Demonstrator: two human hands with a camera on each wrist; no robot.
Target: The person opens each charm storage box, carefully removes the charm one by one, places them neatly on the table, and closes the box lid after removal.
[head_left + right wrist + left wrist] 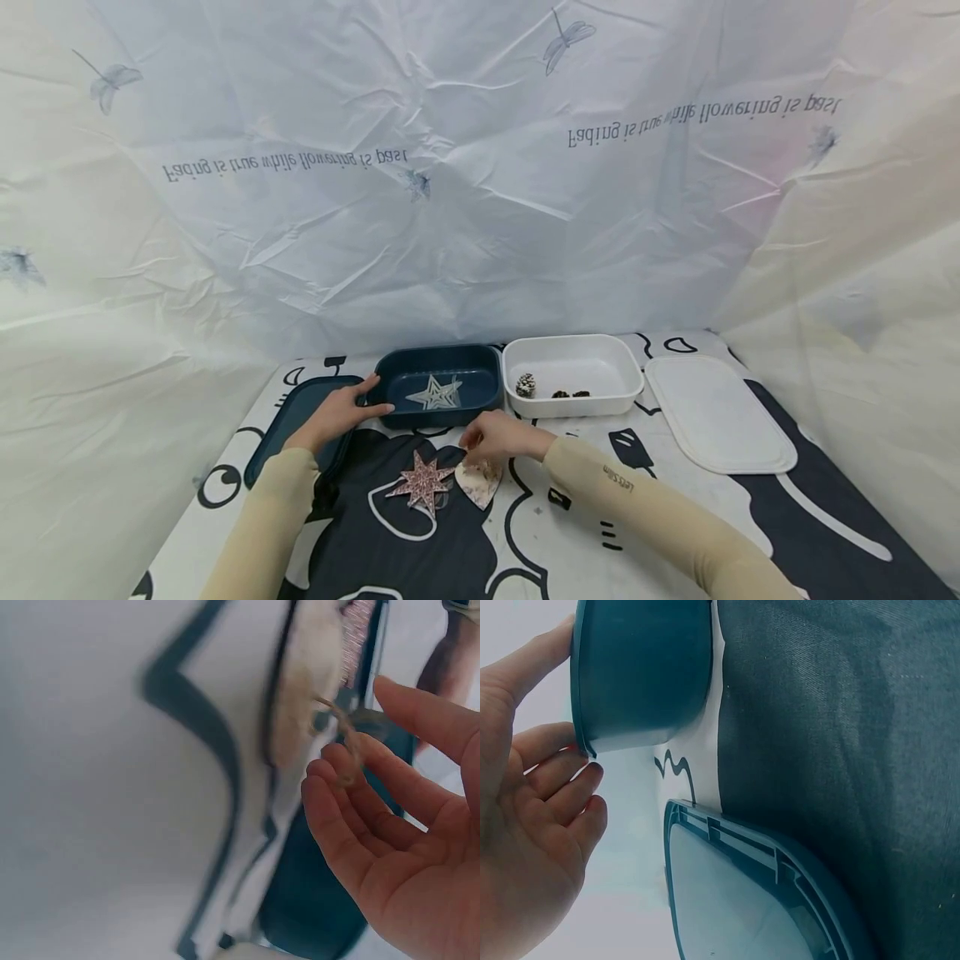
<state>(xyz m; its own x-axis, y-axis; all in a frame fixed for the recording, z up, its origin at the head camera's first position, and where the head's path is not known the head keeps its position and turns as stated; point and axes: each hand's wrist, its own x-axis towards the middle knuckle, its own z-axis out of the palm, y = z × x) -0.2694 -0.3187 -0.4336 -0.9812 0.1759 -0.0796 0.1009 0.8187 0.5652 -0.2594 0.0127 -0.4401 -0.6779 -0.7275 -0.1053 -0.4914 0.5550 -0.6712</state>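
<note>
My left hand point(339, 414) spans the left corner of a dark blue box point(390, 414), its thumb and fingers touching the rim. Inside the box lies a pale star ornament point(435, 394). Just in front of the box my right hand point(504, 435) is over a pale heart-shaped ornament point(478, 485) lying on the cloth. In the right wrist view a twine loop point(346, 739) rises from the heart to my fingertips, with the thumb apart from the fingers. A pink glittery star ornament point(422, 483) lies left of the heart.
A white box point(626, 392) with several small pine cones point(526, 385) stands against the blue box's right side. A white lid point(716, 417) lies to its right. A dark blue lid point(288, 425) lies under my left forearm. Pale sheeting point(480, 250) hangs behind the table.
</note>
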